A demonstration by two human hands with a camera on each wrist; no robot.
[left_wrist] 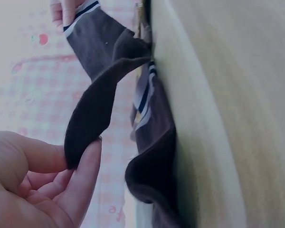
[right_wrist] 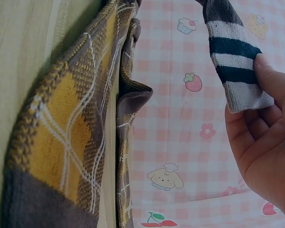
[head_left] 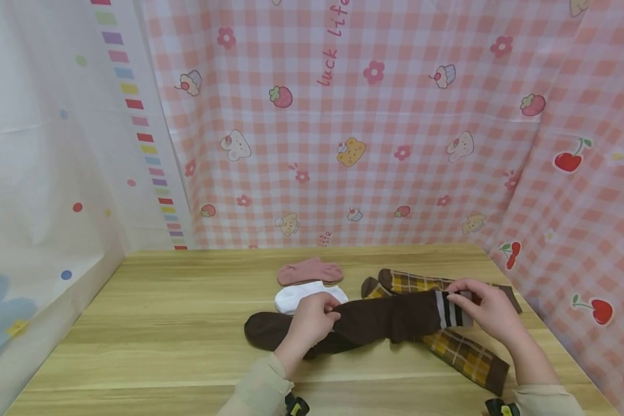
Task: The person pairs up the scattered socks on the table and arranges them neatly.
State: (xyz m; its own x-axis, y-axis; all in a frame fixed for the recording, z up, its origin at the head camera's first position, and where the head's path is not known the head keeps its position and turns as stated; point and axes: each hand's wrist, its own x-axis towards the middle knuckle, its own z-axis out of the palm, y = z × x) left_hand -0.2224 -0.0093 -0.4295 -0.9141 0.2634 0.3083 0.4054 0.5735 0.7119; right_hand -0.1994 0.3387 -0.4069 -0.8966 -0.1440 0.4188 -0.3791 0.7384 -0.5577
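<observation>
beige sleeves (head_left: 260,386), 2 black wrist cameras (head_left: 293,400), yellow marks (head_left: 296,409)

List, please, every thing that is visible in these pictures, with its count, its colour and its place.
Long knit socks with striped cuffs: 2, dark brown, one held up, one lying on the table.
Long plaid knit socks: 2, yellow and brown, table's right side.
Low-cut fabric socks: count unclear, pink, table's back.
Low-cut white fabric socks: count unclear, white, before the pink ones.
Wood-grain table: 1, yellowish brown, centre.
Checked printed cloth: at least 1, pink and white, behind and right.
Dotted cloth: at least 1, mainly white, left.
Wrist devices: 2, black and yellow, at the wrists.
Sleeves: 2, beige, lower edge.
Left hand: 1, bare, pinching the held-up sock.
Right hand: 1, bare, pinching its cuff.
</observation>
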